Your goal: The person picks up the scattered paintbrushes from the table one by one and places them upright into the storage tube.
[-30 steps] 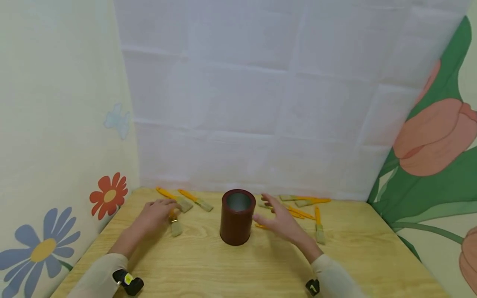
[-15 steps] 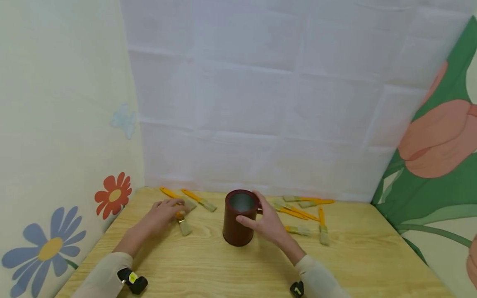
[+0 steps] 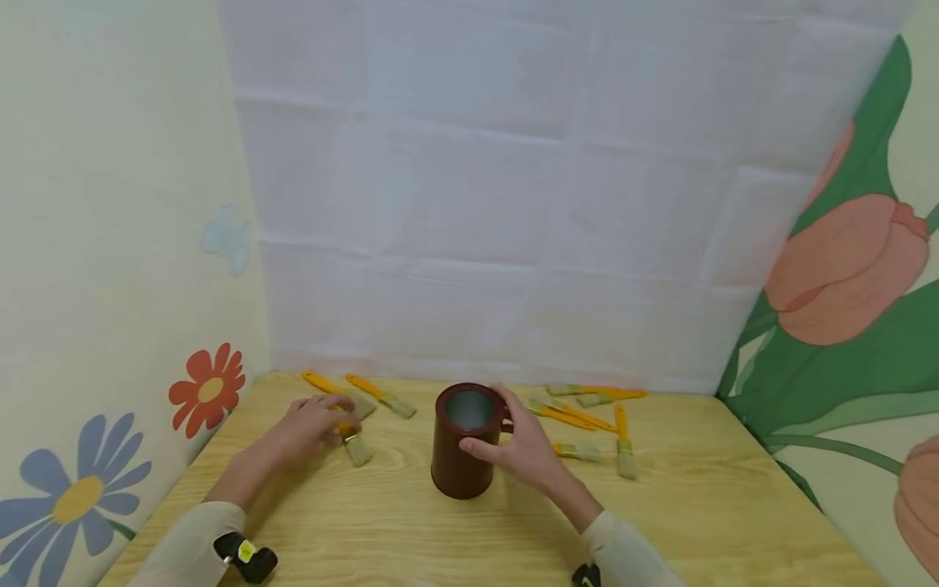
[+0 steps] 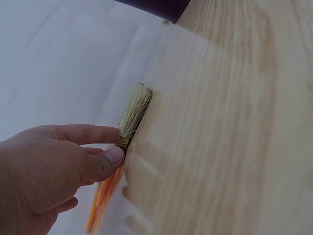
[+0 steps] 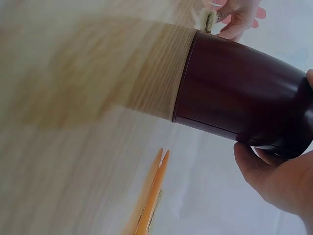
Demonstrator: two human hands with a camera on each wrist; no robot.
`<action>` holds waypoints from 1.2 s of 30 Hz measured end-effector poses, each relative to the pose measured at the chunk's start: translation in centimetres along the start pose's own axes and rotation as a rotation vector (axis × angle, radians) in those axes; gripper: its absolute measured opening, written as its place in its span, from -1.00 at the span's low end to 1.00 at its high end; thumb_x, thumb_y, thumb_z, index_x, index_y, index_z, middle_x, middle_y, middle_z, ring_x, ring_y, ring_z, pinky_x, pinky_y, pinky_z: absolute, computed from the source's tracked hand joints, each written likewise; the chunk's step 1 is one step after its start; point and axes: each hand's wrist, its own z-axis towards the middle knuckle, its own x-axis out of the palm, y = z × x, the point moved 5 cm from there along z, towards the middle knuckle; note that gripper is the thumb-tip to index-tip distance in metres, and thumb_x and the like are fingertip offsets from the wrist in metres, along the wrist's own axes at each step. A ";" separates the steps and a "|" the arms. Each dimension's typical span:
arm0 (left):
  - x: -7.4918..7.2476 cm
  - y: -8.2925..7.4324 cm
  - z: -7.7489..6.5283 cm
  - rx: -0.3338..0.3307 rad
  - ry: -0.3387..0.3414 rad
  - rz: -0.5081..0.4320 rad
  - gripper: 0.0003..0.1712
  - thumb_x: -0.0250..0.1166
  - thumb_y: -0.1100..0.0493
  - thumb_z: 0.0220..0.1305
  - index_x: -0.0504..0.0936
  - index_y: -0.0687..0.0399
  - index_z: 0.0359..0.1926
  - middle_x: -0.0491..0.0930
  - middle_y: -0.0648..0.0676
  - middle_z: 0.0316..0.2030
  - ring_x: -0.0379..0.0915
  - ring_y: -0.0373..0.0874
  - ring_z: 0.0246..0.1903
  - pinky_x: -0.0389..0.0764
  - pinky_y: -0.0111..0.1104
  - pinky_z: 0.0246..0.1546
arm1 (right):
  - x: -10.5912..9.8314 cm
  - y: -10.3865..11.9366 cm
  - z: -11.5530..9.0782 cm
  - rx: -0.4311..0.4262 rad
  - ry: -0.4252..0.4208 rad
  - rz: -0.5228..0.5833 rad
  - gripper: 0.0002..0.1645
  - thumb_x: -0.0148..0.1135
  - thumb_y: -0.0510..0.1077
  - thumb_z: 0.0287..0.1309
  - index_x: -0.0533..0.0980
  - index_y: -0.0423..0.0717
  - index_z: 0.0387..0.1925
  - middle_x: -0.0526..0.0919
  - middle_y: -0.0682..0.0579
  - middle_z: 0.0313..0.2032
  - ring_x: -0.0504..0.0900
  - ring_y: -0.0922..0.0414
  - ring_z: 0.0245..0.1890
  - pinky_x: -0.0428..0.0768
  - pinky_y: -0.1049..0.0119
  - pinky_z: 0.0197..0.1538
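In the head view a dark red cylindrical cup stands upright mid-table, its grey inside showing from above. My right hand grips it from the right, thumb across the front and fingers round the back. The cup's smooth side fills much of the right wrist view. My left hand is low over the table to the left. There, thumb and index finger pinch a yellow-handled paintbrush at its metal band, bristles pointing away from the palm.
Two more paintbrushes lie at the back left, one bare to view and another partly behind the left hand. Several similar brushes lie scattered right of the cup. A white cloth hangs behind the wooden table.
My right hand has moved left onto the cup and now grips it; the cup has shifted slightly towards me. The brush at my left hand has swung a little to the right.
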 end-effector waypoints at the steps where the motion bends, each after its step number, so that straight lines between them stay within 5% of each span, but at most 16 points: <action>1: 0.0 0.0 0.1 -0.005 0.005 -0.001 -0.64 0.46 0.30 0.23 0.76 -0.21 -0.01 0.52 0.14 0.15 0.44 0.22 0.13 0.29 0.33 -0.01 | -0.1 0.0 -0.1 0.003 0.002 0.000 0.11 0.54 0.19 0.08 0.15 0.12 0.55 0.44 0.14 0.29 0.48 0.15 0.22 0.47 0.05 0.22; 15: 0.6 0.3 -0.8 0.058 -0.038 -0.043 -0.70 0.45 0.26 0.25 0.73 -0.15 -0.02 0.54 0.05 0.06 0.50 0.11 0.03 0.32 0.18 -0.13 | -2.0 -1.9 -0.9 0.040 0.011 -0.021 0.11 0.52 0.22 0.09 0.16 0.09 0.55 0.46 0.10 0.26 0.51 0.08 0.14 0.50 -0.10 0.14; 23: 0.5 0.0 0.5 0.117 -0.106 -0.029 -0.77 0.41 0.21 0.32 0.71 -0.04 -0.01 0.59 -0.09 -0.05 0.52 -0.02 -0.04 0.37 0.08 -0.20 | -3.9 -2.6 -2.0 0.026 0.022 0.007 0.06 0.52 0.09 0.13 0.15 0.20 0.55 0.49 0.11 0.24 0.53 0.09 0.12 0.52 -0.03 0.11; 30: 0.1 -1.2 1.0 0.095 -0.101 -0.039 -0.70 0.35 0.24 0.37 0.68 0.09 0.10 0.66 -0.02 -0.02 0.59 -0.01 -0.04 0.49 0.06 -0.15 | -4.0 -3.1 -2.4 0.043 0.035 0.017 0.06 0.55 0.10 0.10 0.16 0.24 0.54 0.49 0.10 0.24 0.53 0.06 0.11 0.52 -0.10 0.10; 36: -1.3 -2.5 2.0 0.083 -0.191 -0.044 -0.68 0.35 0.31 0.35 0.64 0.19 0.11 0.66 0.07 -0.06 0.63 -0.04 -0.15 0.63 -0.11 -0.19 | -4.4 -2.0 -2.0 -0.014 0.035 -0.028 0.08 0.54 0.13 0.10 0.16 0.19 0.55 0.49 0.15 0.24 0.54 0.11 0.11 0.51 -0.09 0.12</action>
